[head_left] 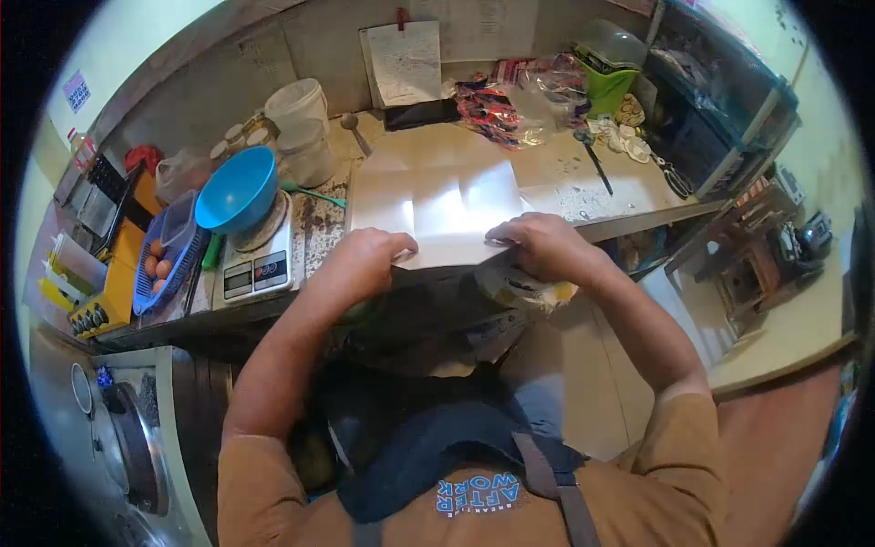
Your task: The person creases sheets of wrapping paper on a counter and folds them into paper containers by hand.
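Now paper sheet (433, 187) in both hands (536, 244).

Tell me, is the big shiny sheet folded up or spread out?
Spread out: the sheet lies wide on the counter, crease lines showing, left hand and right hand at its near edge.

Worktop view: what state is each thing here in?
Sheet: spread out, creased
Left hand: gripping sheet's near edge
Right hand: also gripping it
Blue bowl: looks empty
Scale: reading illegible
Eggs: look whole
Notepad: clipped, written page showing
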